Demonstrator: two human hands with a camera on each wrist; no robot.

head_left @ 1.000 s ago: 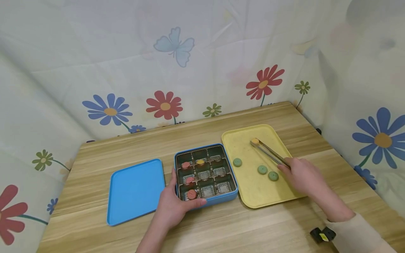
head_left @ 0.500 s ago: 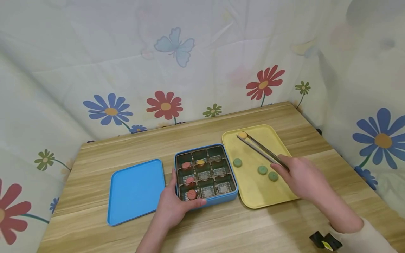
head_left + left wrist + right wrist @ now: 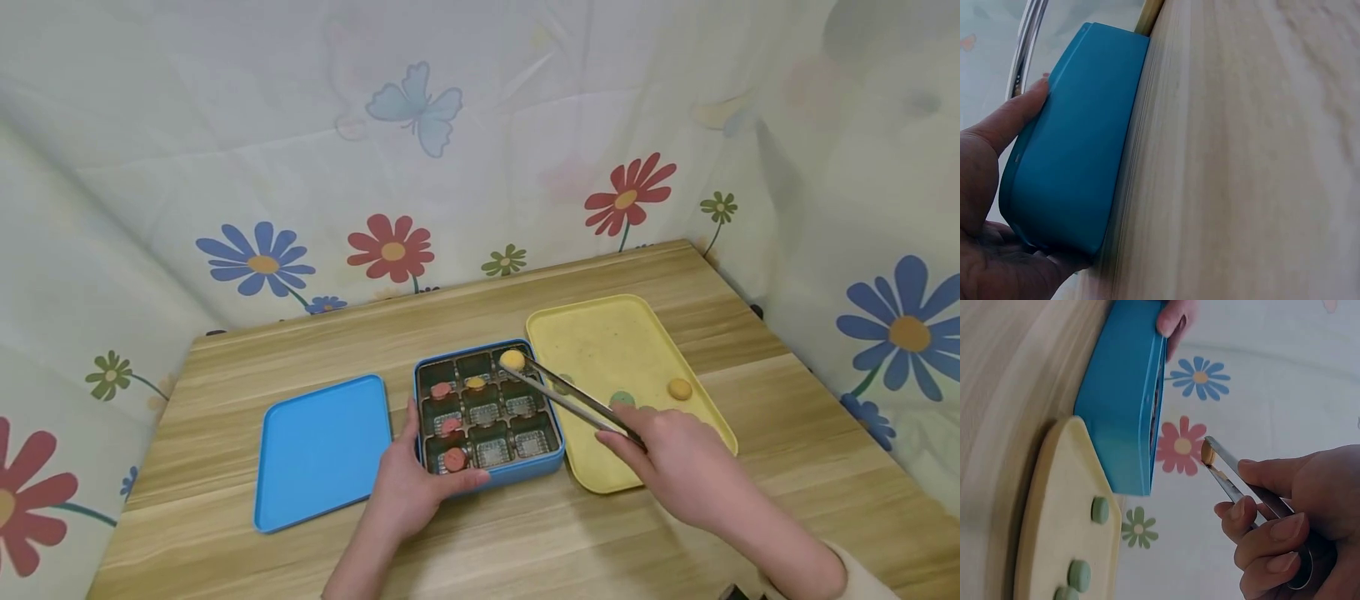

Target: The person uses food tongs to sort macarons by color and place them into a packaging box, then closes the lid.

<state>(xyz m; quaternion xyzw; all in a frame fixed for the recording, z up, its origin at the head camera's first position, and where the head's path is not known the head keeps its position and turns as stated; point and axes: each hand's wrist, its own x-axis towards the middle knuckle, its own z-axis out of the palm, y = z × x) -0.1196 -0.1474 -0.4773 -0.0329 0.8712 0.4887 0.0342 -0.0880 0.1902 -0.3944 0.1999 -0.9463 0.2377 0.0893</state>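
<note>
My left hand [image 3: 408, 483] holds the near left corner of a blue box [image 3: 517, 473], thumb along its front wall and fingers on its left side. Inside is a clear divided insert; pink macarons [image 3: 454, 460] sit in its left column and a yellow one [image 3: 476, 384] in the back middle compartment. With my right hand [image 3: 678, 458] I grip metal tongs [image 3: 1235, 464], whose tips pinch another yellow macaron [image 3: 512, 360]. In the head view, it overlaps the back right compartment. The right wrist view shows it raised above the box rim.
A yellow tray [image 3: 600, 333] stands right beside the box. It bears green macarons [image 3: 1079, 575], partly covered by my right hand in the head view, and one yellow macaron [image 3: 680, 389]. The blue lid [image 3: 322, 454] lies left of the box.
The tongs have carried the yellow macaron leftward from over the tray to over the box's back right. Another yellow macaron at the tray's right has come into sight. My left hand stays put.
</note>
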